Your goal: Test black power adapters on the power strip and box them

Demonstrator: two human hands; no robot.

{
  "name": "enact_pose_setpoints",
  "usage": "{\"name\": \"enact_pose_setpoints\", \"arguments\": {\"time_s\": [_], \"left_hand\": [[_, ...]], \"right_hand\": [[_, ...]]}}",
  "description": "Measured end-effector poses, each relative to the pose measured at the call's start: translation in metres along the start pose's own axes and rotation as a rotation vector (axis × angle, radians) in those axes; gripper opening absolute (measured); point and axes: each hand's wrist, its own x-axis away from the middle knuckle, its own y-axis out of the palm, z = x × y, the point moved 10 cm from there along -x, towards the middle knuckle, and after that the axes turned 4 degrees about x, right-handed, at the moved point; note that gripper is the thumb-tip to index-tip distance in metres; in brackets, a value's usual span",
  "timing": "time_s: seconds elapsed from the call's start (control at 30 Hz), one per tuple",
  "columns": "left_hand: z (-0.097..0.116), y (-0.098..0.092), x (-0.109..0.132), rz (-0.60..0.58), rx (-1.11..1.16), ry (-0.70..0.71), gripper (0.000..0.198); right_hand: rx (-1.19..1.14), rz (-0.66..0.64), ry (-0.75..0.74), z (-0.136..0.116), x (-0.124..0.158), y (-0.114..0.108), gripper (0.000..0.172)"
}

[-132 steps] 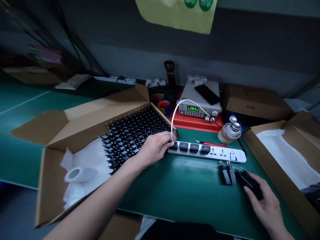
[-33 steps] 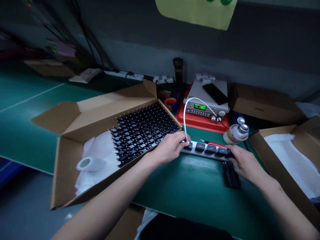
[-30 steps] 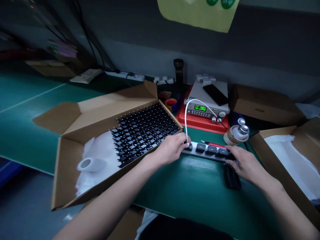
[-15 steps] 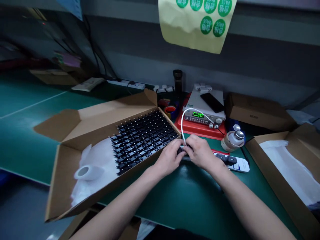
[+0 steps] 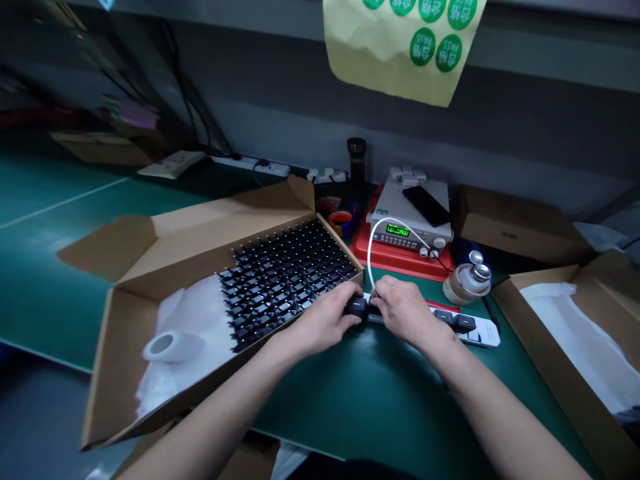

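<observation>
A black charger is pinched in the left hand, at the left end of the power strip. The white cable is held near its lower end in the right hand. The charger is judged light and stiff, best gripped by its boxy plastic sides; the slim cable, bendy.

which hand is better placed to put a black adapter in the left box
Probably the left hand: it grips a black adapter beside the box, while the right hand holds the white cable, farther off.
</observation>
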Motion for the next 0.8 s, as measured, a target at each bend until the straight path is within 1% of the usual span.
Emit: {"name": "enact_pose_setpoints", "arguments": {"time_s": [0.07, 0.13, 0.23, 0.33, 0.53, 0.6, 0.63, 0.73, 0.77, 0.8], "left_hand": [[-0.001, 0.015, -0.002, -0.022, 0.048, 0.03, 0.044], [-0.002, 0.03, -0.005, -0.028, 0.095, 0.065, 0.046], [-0.009, 0.043, -0.008, -0.007, 0.174, 0.014, 0.045], [-0.013, 0.046, -0.009, 0.003, 0.2, -0.035, 0.044], [-0.011, 0.044, -0.012, -0.015, 0.129, -0.035, 0.044], [-0.012, 0.043, -0.012, -0.017, 0.099, -0.047, 0.047], [-0.013, 0.043, -0.011, -0.019, 0.088, -0.057, 0.049], [-0.011, 0.043, -0.011, -0.033, 0.08, -0.086, 0.051], [-0.01, 0.042, -0.011, -0.04, 0.078, -0.096, 0.05], [-0.009, 0.042, -0.012, -0.045, 0.072, -0.107, 0.05]], "right_hand": [[0.014, 0.011, 0.006, 0.001, 0.001, 0.0, 0.009], [0.028, 0.024, 0.009, 0.001, 0.002, -0.001, 0.009], [0.041, 0.041, 0.001, 0.0, 0.004, -0.001, 0.01], [0.041, 0.068, -0.014, -0.002, 0.005, -0.001, 0.01], [-0.036, 0.162, -0.033, 0.001, 0.005, -0.003, 0.011], [-0.086, 0.216, -0.031, 0.009, 0.009, -0.012, 0.01], [-0.144, 0.27, -0.012, 0.018, 0.013, -0.02, 0.01], [-0.435, 0.472, 0.086, 0.054, 0.034, -0.044, 0.01], [-0.528, 0.509, 0.111, 0.065, 0.041, -0.047, 0.011], [-0.592, 0.512, 0.129, 0.072, 0.046, -0.047, 0.011]]}}
